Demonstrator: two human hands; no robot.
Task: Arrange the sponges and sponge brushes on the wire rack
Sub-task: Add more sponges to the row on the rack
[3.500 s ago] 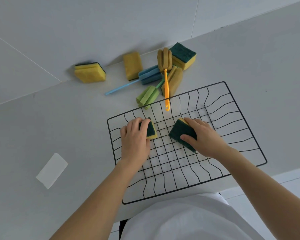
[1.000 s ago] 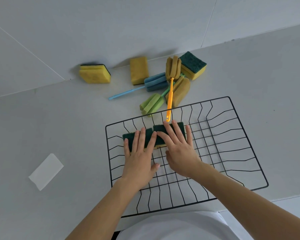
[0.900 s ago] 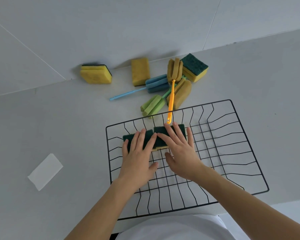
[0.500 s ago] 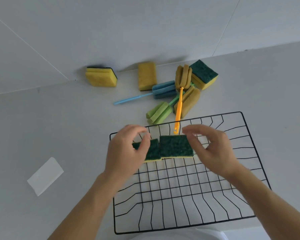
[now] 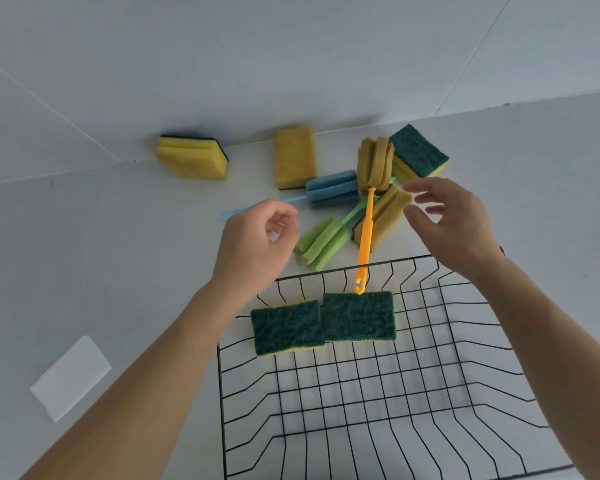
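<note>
Now, left to right along the counter [image 5: 84,258]: a white card [image 5: 70,377] lies near its left edge, and a yellow sponge [image 5: 192,161] sits against the back edge. The left hand [image 5: 253,244] hovers empty, fingers loosely curled. Behind it, a second yellow sponge [image 5: 294,156] and the blue sponge brush [image 5: 331,189], handle pointing left. The green sponge brush [image 5: 321,243] lies just right of that hand. Two green-topped sponges [image 5: 323,323] (side by side, touching) rest at the far-left corner of the wire rack [image 5: 395,393].

The orange sponge brush [image 5: 367,223] is the likely target: its long axis runs from the back edge toward the rack, hooked tip over the rim. It lies between the hands, nearer the right. A sponge [image 5: 383,216] lies under it, and a green-topped sponge [image 5: 418,151] sits behind. The right hand [image 5: 454,223] is spread wide, empty, fingertips just beside the pile.
</note>
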